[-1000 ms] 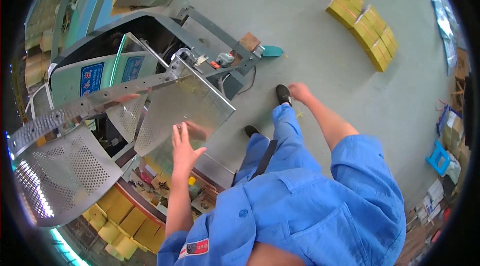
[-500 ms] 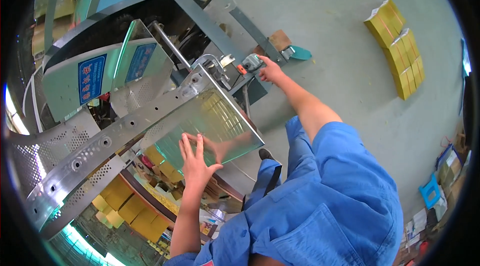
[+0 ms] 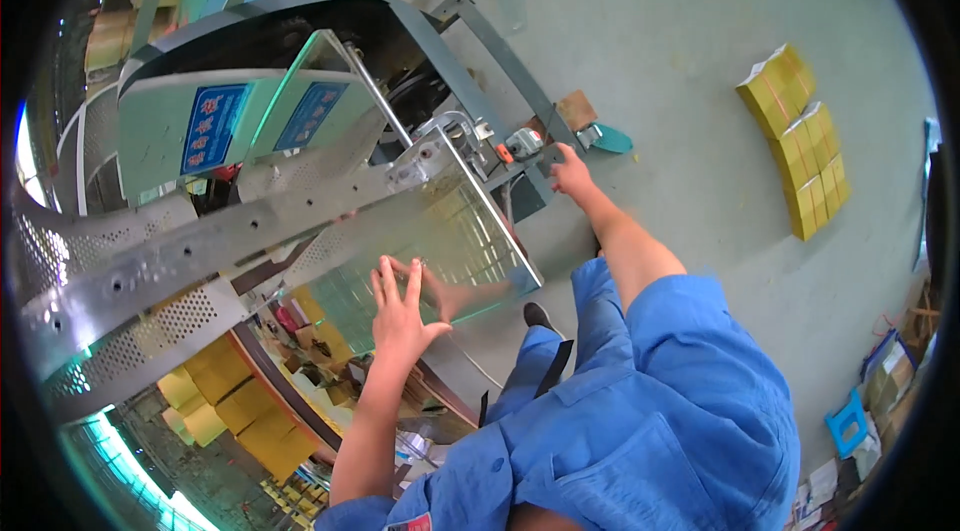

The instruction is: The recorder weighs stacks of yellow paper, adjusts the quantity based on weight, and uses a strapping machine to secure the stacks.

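Note:
My left hand [image 3: 400, 319] lies with fingers spread and flat against the near part of a clear, greenish glass pane [image 3: 455, 231], which mirrors the hand. The pane rests beside a long metal rail [image 3: 215, 239] with holes along it. My right arm reaches forward to the right. At its end my right hand [image 3: 571, 174] is beside a small grey switch box [image 3: 523, 143] with an orange-red part, on the machine's frame. Its fingers look loosely apart, with nothing visible in them; a gap shows between the hand and the box.
A metal clamp bracket [image 3: 455, 128] and rod [image 3: 378, 96] stand by the pane's far corner. A white panel with a blue label [image 3: 215, 128] is at the left. Bundled yellow stacks [image 3: 800, 146] lie on the floor, and a blue stool [image 3: 848, 425] stands lower right.
My right hand has drawn back from the switch box, toward the right and nearer to me. My left hand stays flat on the glass pane. The whole view has shifted slightly.

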Demonstrator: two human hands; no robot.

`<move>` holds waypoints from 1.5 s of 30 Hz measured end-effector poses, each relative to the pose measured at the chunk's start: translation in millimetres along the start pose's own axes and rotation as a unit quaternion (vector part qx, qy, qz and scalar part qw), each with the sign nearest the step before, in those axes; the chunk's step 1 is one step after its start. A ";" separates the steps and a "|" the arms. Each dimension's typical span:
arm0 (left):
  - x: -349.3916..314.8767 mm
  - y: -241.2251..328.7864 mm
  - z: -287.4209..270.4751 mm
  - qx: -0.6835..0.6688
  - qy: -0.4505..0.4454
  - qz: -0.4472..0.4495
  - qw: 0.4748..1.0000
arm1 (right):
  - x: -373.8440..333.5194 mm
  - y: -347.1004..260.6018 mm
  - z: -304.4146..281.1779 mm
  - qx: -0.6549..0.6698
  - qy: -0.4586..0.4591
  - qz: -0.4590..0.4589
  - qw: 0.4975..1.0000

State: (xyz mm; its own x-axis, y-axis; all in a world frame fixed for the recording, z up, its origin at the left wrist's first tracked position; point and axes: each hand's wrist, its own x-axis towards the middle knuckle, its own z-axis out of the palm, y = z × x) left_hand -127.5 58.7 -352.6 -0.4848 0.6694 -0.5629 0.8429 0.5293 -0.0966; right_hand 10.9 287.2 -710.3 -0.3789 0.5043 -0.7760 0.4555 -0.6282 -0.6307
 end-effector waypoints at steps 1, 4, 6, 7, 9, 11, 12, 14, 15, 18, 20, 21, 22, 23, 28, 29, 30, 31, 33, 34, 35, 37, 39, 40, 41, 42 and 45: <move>-0.6 0.4 -0.7 -0.001 -0.001 -0.001 1.000 | -14.0 14.2 -7.2 0.022 0.034 0.025 0.999; 20.0 21.7 -11.1 -0.040 0.032 0.068 0.996 | -7.6 156.1 -109.2 -0.082 0.146 0.025 0.986; -7.9 -4.5 -6.3 -0.037 0.052 0.001 0.998 | -60.7 170.4 -78.7 -0.202 0.077 0.005 0.976; -11.5 -6.4 -5.8 -0.050 0.052 0.011 0.997 | -79.5 188.0 -92.0 -0.306 0.057 0.020 0.950; 0.9 -7.1 -1.0 -0.111 0.078 0.070 0.988 | -100.4 255.2 -160.4 -0.389 0.030 0.059 0.919; -13.3 -12.6 16.9 -0.124 0.118 0.043 0.984 | -142.6 238.6 -160.9 -0.245 -0.103 0.107 0.958; -19.4 -16.5 21.0 -0.158 0.132 0.041 0.978 | -155.1 219.4 -155.6 -0.467 -0.239 0.036 0.850; -22.2 -11.2 18.4 -0.141 0.173 0.050 0.973 | -153.0 226.3 -192.5 -0.647 -0.368 -0.373 0.554; -16.8 -5.7 20.1 -0.133 0.180 0.047 0.973 | -138.5 238.4 -210.2 -0.644 -0.359 -0.408 0.538; -58.4 -6.4 69.1 -0.172 0.268 0.010 0.948 | -122.6 224.3 -193.3 -0.641 -0.362 -0.476 0.482; -128.3 -21.9 125.0 -0.276 0.299 0.002 0.913 | -144.2 185.1 -124.5 -0.321 -0.166 0.091 0.928; -153.4 -24.6 147.0 -0.329 0.316 0.008 0.890 | -158.0 155.5 -113.5 -0.334 -0.159 0.080 0.926; -181.3 -30.0 174.8 -0.376 0.333 0.008 0.865 | -163.8 135.3 -92.8 -0.398 -0.190 0.021 0.897; -203.1 -37.6 203.0 -0.399 0.265 -0.027 0.877 | -176.2 122.7 -79.9 -0.453 -0.208 -0.030 0.866; -381.5 -82.8 359.2 -0.500 0.156 -0.315 0.792 | -185.2 107.1 86.8 -0.677 -0.386 -0.295 0.552; -414.6 -86.6 393.7 -0.487 0.147 -0.363 0.781 | -188.8 117.7 114.2 -0.698 -0.409 -0.336 0.482; -445.4 -88.9 404.7 -0.470 0.185 -0.392 0.769 | -190.3 131.2 124.6 -0.718 -0.420 -0.367 0.416; -477.9 -91.4 415.2 -0.498 0.173 -0.443 0.725 | -191.8 142.8 130.2 -0.735 -0.427 -0.393 0.351; -516.3 -81.5 426.6 -0.490 0.247 -0.529 0.647 | -182.6 168.2 123.7 -0.771 -0.424 -0.424 0.213; -520.9 -74.5 424.9 -0.535 0.248 -0.545 0.596 | -141.1 116.7 134.5 -0.792 -0.403 -0.405 0.214; -526.3 -91.4 401.2 -0.537 0.236 -0.567 0.578 | -215.1 163.5 203.9 -0.753 -0.444 -0.422 0.241; -521.2 -77.9 389.9 -0.568 0.243 -0.569 0.543 | -278.8 157.7 292.5 -0.583 -0.390 -0.053 0.711; -509.4 -90.7 383.3 -0.603 0.240 -0.554 0.521 | -291.5 155.2 356.0 -0.642 -0.409 -0.072 0.645; -505.7 -98.3 379.6 -0.597 0.267 -0.527 0.542 | -309.2 155.7 387.8 -0.639 -0.412 -0.070 0.646; -502.5 -112.2 375.4 -0.591 0.296 -0.496 0.564 | -304.0 161.6 414.1 -0.645 -0.434 -0.101 0.622; -502.6 -131.6 372.0 -0.595 0.291 -0.485 0.571 | -295.5 168.0 438.7 -0.649 -0.455 -0.130 0.595; -507.4 -199.8 358.8 -0.542 0.284 -0.529 0.588 | -330.6 157.8 522.4 -0.572 -0.472 -0.081 0.666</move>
State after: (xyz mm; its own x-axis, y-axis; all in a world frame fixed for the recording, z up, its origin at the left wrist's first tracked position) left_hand 33.8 -573.8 -342.2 -0.8636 -0.4292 -0.2646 -0.4950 0.6216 0.6071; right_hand -212.7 -288.2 -548.9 -0.5901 -0.4256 -0.6860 0.4578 0.5236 -0.7186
